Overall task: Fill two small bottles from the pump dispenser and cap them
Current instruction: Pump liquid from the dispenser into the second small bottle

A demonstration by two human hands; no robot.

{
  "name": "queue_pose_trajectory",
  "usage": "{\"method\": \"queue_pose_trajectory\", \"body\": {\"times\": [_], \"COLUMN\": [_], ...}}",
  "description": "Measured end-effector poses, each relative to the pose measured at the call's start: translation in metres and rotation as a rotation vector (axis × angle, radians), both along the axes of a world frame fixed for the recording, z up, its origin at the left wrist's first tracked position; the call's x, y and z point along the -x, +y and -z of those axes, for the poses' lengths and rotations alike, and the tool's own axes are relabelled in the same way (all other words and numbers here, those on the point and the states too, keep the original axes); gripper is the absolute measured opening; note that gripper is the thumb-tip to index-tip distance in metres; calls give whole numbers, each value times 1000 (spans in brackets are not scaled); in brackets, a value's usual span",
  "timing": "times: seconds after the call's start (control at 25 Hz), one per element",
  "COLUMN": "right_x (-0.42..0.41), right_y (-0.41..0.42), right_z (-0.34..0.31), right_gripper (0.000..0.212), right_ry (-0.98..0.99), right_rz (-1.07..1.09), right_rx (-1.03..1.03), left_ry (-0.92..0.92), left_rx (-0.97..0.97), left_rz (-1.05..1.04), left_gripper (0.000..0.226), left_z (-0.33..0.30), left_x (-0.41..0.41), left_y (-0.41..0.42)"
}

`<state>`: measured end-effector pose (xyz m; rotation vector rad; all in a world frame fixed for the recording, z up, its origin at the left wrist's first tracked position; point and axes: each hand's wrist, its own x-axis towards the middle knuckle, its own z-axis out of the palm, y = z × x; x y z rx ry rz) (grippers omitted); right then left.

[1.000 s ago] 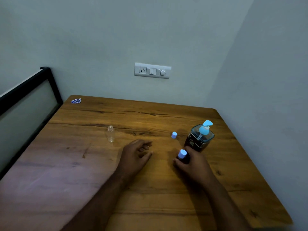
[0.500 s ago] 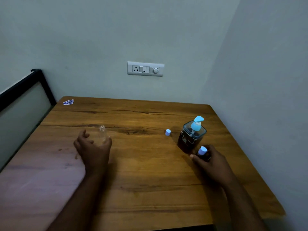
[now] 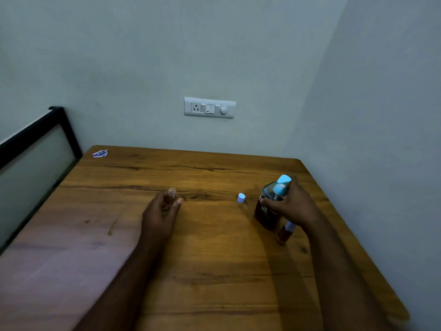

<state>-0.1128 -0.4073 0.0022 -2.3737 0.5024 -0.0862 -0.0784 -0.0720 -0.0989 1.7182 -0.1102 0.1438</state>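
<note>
A dark pump dispenser (image 3: 266,211) with a light-blue pump head stands at the right of the wooden table (image 3: 214,271). My right hand (image 3: 292,204) grips its upper body. Just in front of it stands a small bottle (image 3: 285,232) filled with brown liquid and closed with a pale cap. A loose pale cap (image 3: 241,197) lies left of the dispenser. My left hand (image 3: 162,211) holds a small clear empty bottle (image 3: 172,193) between thumb and fingers, its open mouth showing above the fingertips.
A small blue-and-white wrapper (image 3: 100,153) lies at the table's far left corner. A switch and socket plate (image 3: 209,108) is on the back wall. The right wall runs close along the table. A black-framed panel (image 3: 35,149) stands at the left.
My right hand let go of the capped filled bottle and moved up onto the dispenser. My left hand closed on the empty clear bottle.
</note>
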Motion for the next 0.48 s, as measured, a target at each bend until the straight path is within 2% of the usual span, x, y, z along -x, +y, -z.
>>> {"method": "queue_pose_trajectory", "body": {"times": [0.12,0.2,0.32,0.48], "right_x": [-11,-9,-3,7], "right_y": [19,34,60,93], "right_z": [7,11,21,26], "right_gripper": [80,83,90,92], "right_ry": [3,-38,-114,-100], "right_rz": [128,163,129,11], "right_rx": [124,155,228,228], "left_ry": [-27,-32,-37,-16], "left_rx": [-9,8,53,172], "left_rz": [136,226,274,353], "left_gripper": [14,19,29,25], "left_z": [5,7,7,1], "left_x": [3,5,9,19], "left_y": [-9,-16,-34,-61]}}
